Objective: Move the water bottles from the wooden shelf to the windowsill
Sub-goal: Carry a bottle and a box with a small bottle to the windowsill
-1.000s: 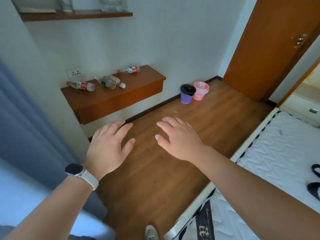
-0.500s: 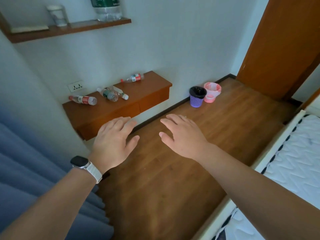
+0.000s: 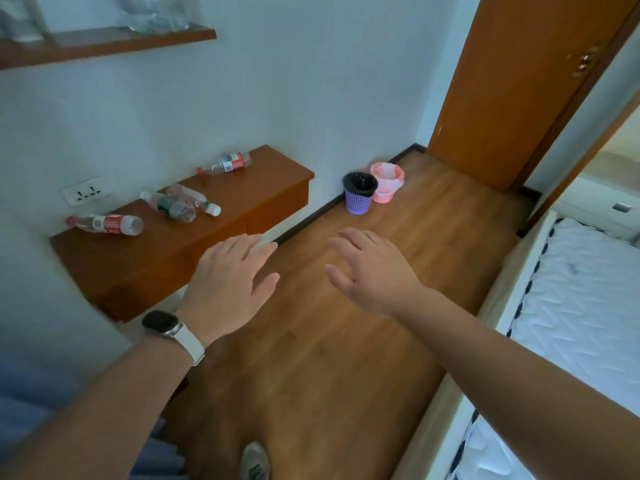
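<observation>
Approach step: left hand (image 3: 228,285) and right hand (image 3: 375,271) spread flat, empty, near shelf (image 3: 114,261) front edge. Next: reaching over, gripping a lying bottle (image 3: 107,224).

My view comes from my head, facing forward and down. The shelf (image 3: 149,258) sits left, some way off; my left hand (image 3: 228,289) and right hand (image 3: 375,275) hover nearer, right of it.
</observation>
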Demonstrator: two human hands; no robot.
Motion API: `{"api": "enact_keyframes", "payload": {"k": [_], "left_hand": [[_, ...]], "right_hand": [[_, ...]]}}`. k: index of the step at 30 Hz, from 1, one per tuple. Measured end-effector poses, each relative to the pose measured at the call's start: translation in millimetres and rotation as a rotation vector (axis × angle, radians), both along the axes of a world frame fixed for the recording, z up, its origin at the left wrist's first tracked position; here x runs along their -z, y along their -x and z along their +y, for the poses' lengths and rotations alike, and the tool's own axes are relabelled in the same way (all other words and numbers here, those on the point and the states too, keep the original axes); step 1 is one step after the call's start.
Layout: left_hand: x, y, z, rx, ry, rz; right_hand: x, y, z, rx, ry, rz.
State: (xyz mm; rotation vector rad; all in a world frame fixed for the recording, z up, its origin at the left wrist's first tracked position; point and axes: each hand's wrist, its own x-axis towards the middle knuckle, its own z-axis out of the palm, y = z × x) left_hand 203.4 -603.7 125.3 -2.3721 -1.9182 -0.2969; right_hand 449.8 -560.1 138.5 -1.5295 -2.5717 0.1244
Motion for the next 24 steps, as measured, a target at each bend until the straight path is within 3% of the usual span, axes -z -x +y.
{"api": "enact_keyframes", "payload": {"k": [14,24], "left_hand": [[13.3,172.3,110.0,0.023,-0.016,-0.066],[-8.0,238.4,146.0,0.042,-0.057,-0.080]], "right_hand": [[-3.3,172.4,99.6,0.021,0.009,-0.037],[-23.1,227.1,139.1,0.001,-0.045,-0.060]]}}
